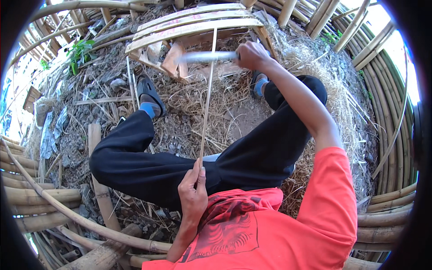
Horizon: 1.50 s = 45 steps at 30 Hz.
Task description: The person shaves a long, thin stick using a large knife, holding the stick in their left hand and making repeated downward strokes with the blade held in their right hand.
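Note:
In my left hand [192, 191], close to my lap, the near end of a long thin bamboo strip [207, 105] is pinched between thumb and fingers. The strip runs away from me, its far end by the edge of a low slatted wooden stand [180, 32]. My right hand [253, 56] is closed round the handle of a large knife [204, 57], arm stretched forward. Its blade points left, smeared by motion, and crosses the strip near the far end. Whether the blade touches the strip I cannot tell.
Between my feet lie heaps of thin bamboo shavings [189, 96]. Bamboo poles [391, 117] wall the right side, with more poles [45, 198] at the lower left. A wooden post [102, 180] lies beside my left knee. A green plant [81, 54] grows at the far left.

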{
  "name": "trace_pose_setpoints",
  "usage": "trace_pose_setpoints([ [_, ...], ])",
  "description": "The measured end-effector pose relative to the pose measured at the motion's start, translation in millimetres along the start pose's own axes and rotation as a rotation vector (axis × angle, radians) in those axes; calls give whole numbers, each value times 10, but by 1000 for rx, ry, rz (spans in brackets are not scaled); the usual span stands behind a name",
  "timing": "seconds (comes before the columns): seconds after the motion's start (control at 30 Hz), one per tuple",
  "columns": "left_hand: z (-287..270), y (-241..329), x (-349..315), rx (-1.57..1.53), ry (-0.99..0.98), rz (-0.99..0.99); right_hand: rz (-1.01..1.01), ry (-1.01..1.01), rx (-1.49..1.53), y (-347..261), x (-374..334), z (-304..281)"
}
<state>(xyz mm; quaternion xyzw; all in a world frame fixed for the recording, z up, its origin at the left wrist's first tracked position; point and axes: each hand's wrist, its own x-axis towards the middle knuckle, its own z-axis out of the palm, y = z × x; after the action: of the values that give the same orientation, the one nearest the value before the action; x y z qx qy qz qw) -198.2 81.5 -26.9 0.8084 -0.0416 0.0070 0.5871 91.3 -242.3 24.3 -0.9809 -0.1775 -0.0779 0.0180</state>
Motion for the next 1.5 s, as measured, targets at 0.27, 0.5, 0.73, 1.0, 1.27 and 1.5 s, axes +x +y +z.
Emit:
trace_pose_setpoints([
  [0.27, 61, 22, -17, -36, -63, 64, 536, -1, -256, 611, 245, -648],
  [0.5, -136, 74, -41, -219, -63, -46, 701, 97, -301, 922, 124, -779],
  [0.73, -288, -131, 173, -663, -35, -455, 425, 257, 125, 880, 119, -566],
  [1.0, -384, -81, 164, -768, -60, -477, 10, 185, 425, -857, -345, -381],
  [1.27, -406, -107, 158, -782, -86, -472, -667, 156, 418, -1522, -761, 21],
  [1.5, -380, -123, 135, -849, -183, -554, -674, 89, 401, -1788, -867, 289],
])
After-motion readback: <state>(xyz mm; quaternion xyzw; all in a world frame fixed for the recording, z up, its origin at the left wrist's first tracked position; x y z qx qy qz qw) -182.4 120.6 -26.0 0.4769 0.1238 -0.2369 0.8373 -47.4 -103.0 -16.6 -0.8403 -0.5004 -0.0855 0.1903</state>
